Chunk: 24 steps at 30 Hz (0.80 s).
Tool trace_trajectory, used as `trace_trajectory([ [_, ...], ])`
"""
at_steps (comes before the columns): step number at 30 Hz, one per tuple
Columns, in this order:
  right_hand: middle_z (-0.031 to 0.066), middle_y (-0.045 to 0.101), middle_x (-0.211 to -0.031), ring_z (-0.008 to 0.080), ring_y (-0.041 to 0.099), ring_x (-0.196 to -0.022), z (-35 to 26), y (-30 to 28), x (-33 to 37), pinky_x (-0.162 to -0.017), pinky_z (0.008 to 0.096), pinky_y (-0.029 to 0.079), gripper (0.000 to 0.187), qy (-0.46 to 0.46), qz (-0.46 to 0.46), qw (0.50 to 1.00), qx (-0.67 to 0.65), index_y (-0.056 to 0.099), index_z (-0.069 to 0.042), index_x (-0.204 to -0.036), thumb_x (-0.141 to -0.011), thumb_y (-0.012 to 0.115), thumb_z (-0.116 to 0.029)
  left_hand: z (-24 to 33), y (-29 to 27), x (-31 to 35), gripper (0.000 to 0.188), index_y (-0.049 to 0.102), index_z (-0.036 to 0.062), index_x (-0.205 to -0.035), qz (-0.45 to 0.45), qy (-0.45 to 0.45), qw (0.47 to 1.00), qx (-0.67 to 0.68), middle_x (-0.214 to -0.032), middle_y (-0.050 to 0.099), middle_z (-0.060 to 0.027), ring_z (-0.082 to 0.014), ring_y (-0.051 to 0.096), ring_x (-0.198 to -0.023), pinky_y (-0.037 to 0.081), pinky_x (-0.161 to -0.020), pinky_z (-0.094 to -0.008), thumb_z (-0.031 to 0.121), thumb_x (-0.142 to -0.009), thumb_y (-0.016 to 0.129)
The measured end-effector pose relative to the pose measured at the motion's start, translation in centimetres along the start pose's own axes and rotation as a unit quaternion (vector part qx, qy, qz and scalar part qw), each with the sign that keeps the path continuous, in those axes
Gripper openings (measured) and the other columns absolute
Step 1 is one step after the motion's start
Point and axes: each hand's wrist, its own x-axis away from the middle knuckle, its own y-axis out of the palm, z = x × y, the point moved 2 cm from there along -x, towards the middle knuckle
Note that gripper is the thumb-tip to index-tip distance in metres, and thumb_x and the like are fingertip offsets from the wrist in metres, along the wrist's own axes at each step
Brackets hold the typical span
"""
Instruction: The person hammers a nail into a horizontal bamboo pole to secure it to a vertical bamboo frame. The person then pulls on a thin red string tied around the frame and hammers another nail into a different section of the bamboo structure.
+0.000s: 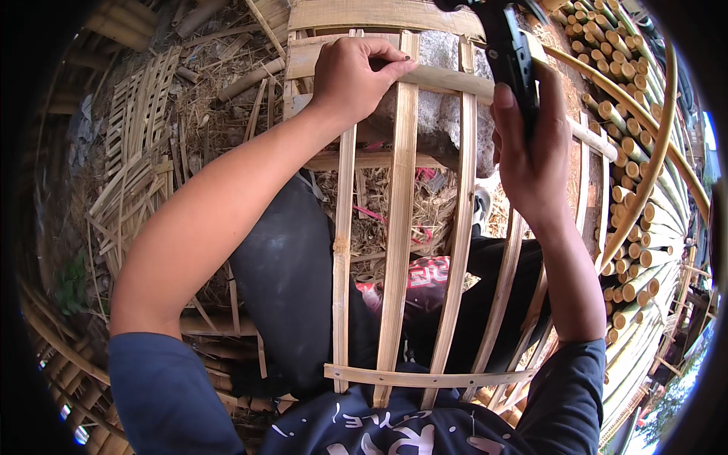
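Observation:
My left hand is closed in a pinch at the far end of a bamboo slat frame. A tiny dark speck shows at its fingertips, too small to name. Raised just to the right, my right hand is wrapped round a black-handled tool, its dark curved head partly cut off by the top edge. Long pale slats run toward my body, joined by a near crosspiece and a rounder far crosspiece. The frame's near end lies against my shirt, above my legs.
Under the frame's far end are a pale rough stone block and wooden planks. Stacked bamboo poles line the right side, with bent poles before them. Woven strips and bamboo scraps litter the ground at left.

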Motion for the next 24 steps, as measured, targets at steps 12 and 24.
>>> trace_trajectory([
  [12,-0.0049,0.044,-0.068,0.0020,0.038,-0.055,1.3,-5.4,1.7,-0.047,0.0195,0.030,0.038,0.161,0.022,0.960,-0.229,0.045,-0.003,-0.131,-0.105,0.057,-0.028,1.6,-0.2,0.5,0.024,0.078,0.0059,-0.092,0.002,0.011,1.000,-0.020,-0.091,0.077,-0.0067,-0.0146,0.072,-0.086,0.053,-0.081,-0.0284,0.028,-0.085,0.081],
  [24,0.0088,0.071,-0.092,0.0151,0.066,-0.087,-0.3,-26.3,15.5,-0.082,0.0300,0.050,0.023,0.195,0.127,0.967,0.103,0.056,0.001,-0.116,-0.107,0.047,-0.018,11.6,-5.1,3.0,0.065,0.058,-0.0038,-0.126,0.118,0.142,0.968,-0.172,-0.125,0.062,-0.0231,-0.0374,0.058,-0.120,0.043,-0.106,-0.0439,0.042,-0.084,0.078],
])
